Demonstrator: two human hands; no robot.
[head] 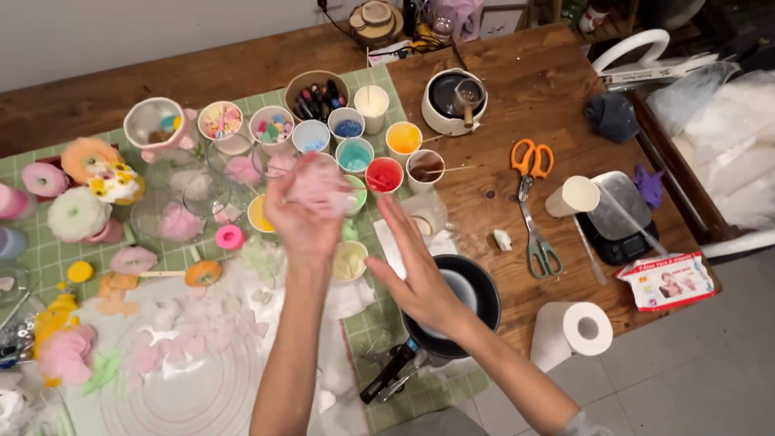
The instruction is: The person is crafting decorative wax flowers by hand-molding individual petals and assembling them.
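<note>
Nearest the person, a white silicone mat lies over the green checked cloth, with pale pink wax petals scattered across it, presumably laid flat so they keep their shape. Just right of it sits a black pan, its handle pointing back toward the person for an easy grab.

The right hand hovers over the pan's near rim, fingers spread and straight, holding nothing. The left hand is raised above the cloth, fingers loosely curled under a thin pink wax piece that rests on the fingertips; the blur prevents judging how firmly it is gripped.

Beyond the hands, small cups of coloured wax stand clustered within arm's reach. Farther right lie orange-handled scissors and a kitchen scale. A white melting pot stands at the far edge.
</note>
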